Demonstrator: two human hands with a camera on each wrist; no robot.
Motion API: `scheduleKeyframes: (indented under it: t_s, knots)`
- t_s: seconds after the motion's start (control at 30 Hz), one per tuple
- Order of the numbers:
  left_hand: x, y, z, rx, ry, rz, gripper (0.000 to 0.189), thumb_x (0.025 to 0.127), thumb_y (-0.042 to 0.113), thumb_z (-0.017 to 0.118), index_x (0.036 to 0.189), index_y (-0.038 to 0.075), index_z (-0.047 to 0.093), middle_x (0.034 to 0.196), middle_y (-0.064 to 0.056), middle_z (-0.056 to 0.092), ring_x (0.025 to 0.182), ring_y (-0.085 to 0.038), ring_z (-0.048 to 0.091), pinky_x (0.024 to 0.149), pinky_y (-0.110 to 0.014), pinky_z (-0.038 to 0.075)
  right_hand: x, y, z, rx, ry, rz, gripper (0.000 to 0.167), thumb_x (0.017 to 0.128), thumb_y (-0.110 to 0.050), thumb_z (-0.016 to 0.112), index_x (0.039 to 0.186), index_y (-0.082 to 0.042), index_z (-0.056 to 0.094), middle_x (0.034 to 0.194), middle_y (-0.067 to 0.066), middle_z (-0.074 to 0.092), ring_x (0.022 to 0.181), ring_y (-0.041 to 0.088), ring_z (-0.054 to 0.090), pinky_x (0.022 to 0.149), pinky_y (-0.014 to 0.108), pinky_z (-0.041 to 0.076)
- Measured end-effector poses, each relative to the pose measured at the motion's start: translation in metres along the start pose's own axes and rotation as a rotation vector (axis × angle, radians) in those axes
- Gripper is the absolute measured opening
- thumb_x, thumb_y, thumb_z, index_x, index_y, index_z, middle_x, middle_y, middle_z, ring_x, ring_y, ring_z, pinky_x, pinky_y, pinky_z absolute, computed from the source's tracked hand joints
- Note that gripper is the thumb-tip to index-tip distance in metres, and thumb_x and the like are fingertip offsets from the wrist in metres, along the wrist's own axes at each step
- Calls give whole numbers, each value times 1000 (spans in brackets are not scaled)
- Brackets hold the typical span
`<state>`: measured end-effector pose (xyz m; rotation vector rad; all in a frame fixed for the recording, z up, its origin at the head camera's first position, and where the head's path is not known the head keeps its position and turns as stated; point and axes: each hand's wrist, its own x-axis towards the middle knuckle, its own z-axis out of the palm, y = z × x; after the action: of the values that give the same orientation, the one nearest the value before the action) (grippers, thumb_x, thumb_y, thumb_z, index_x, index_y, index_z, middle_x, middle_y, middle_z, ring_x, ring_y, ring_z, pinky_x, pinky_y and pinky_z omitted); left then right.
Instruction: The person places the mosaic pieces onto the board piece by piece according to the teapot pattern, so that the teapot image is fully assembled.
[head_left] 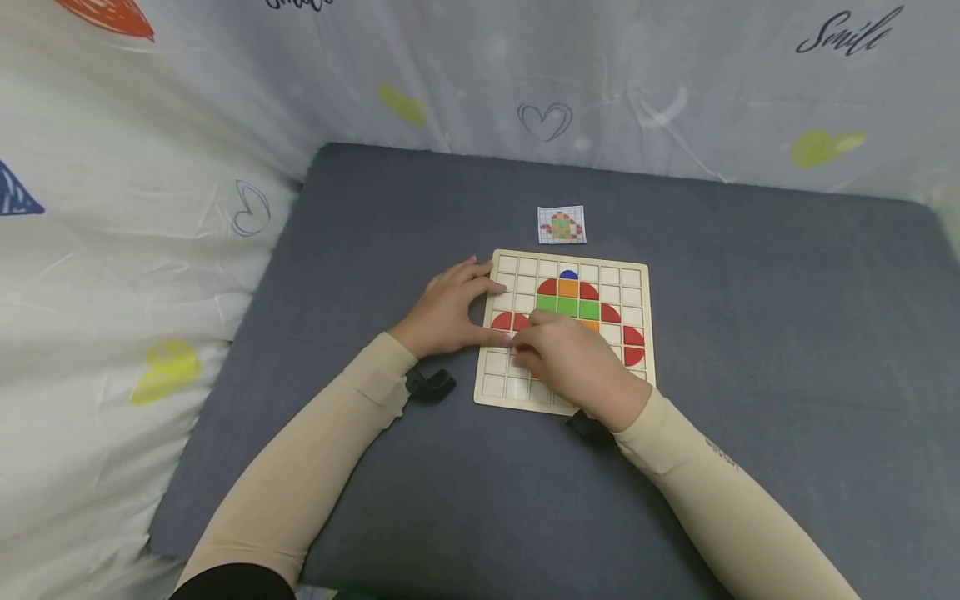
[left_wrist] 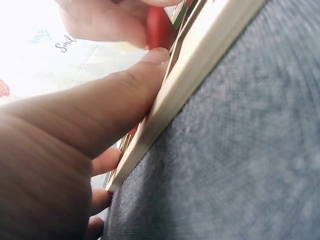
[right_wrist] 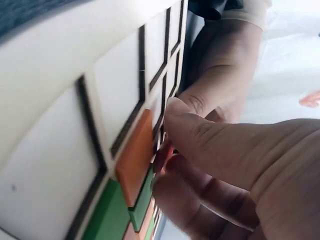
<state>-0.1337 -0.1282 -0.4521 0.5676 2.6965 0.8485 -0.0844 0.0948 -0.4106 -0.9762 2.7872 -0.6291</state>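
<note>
A wooden grid board [head_left: 495, 385] lies on the table, with coloured tiles set in its square cells. Beside its left edge, my left hand [head_left: 450, 312] steadies it; the thumb lies over the rim and the other fingers, spread, touch the same side. My right hand [head_left: 570, 354] is over the lower left part of the grid, pinching a small red tile [left_wrist: 159, 30] between thumb and fingers near the left thumb. An orange tile [right_wrist: 134, 155] and a green tile [right_wrist: 103, 212] sit near the right fingertips. The right hand hides several cells in the head view.
Behind the board lies a small pattern card [head_left: 562, 225] printed with a coloured teapot-like figure on a grid. Dark grey cloth [head_left: 780, 350] covers the table. A white printed curtain [head_left: 480, 75] hangs along the back and left sides.
</note>
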Motion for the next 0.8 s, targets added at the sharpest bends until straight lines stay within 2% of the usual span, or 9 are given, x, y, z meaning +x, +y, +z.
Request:
scheduleKeyframes:
  t_s: [0.2, 0.53, 0.8]
  knots:
    - [2, 0, 0, 4, -1, 1, 80, 81, 60, 86, 147, 22, 62, 171, -1, 33, 163, -22, 14, 130, -54, 14, -2, 2, 1, -66, 29, -23, 12, 92, -12, 82, 103, -15, 85, 97, -1, 72, 87, 17, 71, 73, 37, 61]
    - [3, 1, 0, -1, -2, 3, 83, 80, 63, 86, 148, 22, 62, 171, -2, 32, 163, -23, 13, 130, -54, 13, -1, 5, -2, -69, 21, 43, 12, 93, -15, 82, 104, -11, 85, 99, 1, 74, 88, 19, 72, 74, 38, 62]
    - [1, 0, 2, 1, 2, -14, 82, 80, 64, 85, 146, 22, 63, 170, -1, 34, 162, -23, 14, 130, -54, 14, -4, 8, -4, -55, 31, 37, 7, 93, -12, 78, 95, -12, 85, 89, -3, 70, 75, 14, 66, 59, 32, 56]
